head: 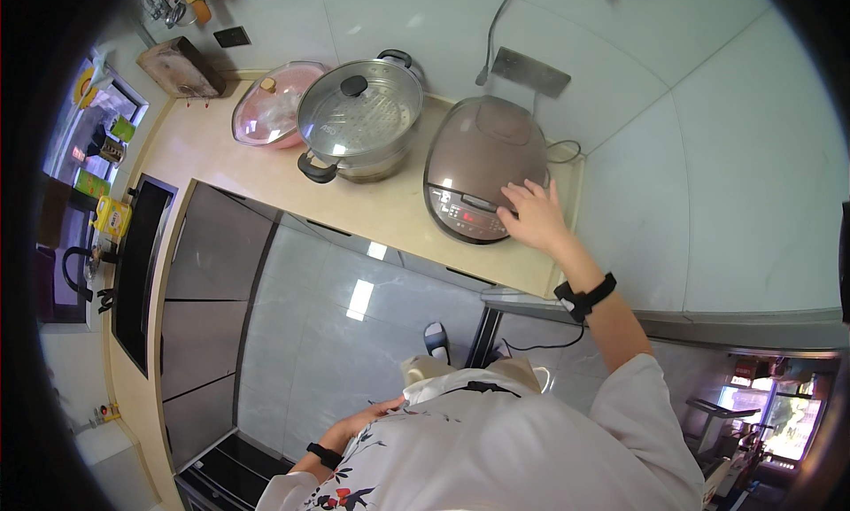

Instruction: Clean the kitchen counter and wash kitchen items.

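Note:
A brown rice cooker (pixel 488 152) with its lid down stands at the right end of the counter, red digits lit on its control panel. My right hand (pixel 533 212) rests on the lid's front right part, fingers spread, thumb near the panel's upper edge and the latch button; it grips nothing. Left of the cooker stands a steel steamer pot (pixel 362 119) under a glass lid with a black knob. My left hand (pixel 375 411) lies low against the front of my shirt, partly hidden by the cloth; its fingers are hard to make out.
A pink basin (pixel 279 112) with a clear lid stands beside the pot. Further left are a wooden block (pixel 180 69), a black cooktop (pixel 141 278) and a yellow jug (pixel 111 217). A power cord (pixel 495 29) hangs by the wall socket strip (pixel 531 72).

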Motion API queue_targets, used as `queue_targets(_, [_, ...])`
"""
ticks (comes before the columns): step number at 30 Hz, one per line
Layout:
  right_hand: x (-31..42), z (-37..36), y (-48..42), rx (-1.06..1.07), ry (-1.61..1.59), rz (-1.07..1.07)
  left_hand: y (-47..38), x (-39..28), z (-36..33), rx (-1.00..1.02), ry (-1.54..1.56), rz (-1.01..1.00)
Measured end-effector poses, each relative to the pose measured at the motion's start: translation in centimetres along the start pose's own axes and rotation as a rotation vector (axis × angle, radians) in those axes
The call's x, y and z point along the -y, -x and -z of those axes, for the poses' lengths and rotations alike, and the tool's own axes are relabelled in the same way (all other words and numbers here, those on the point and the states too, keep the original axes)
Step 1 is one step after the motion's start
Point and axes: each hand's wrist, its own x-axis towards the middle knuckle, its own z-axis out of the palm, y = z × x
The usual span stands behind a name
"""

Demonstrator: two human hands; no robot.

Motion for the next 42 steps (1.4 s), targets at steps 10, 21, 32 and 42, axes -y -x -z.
queue_targets(10, [-5.2, -4.9, 17.4, 0.59, -1.305, -0.105, -3.2, 3.6, 3.7, 0.067, -0.447, 0.146])
queue_targets(21, [-13.8, -11.3, 38.0, 0.385, -1.185, -0.69, -3.7, -6.1, -5.2, 0.218, -0.369, 0.274])
queue_targets(32, [-21.6, -13.2, 60.6, -0.124, -1.404, -0.994, -12.3, -4.0, -16.7, 0.094, -0.158, 0.502])
queue_targets(42, [-24.4, -16.4, 82.8, -0.363, -1.54, -1.337, -23.9, -4.8, -35.9, 0.357, -1.099, 0.739])
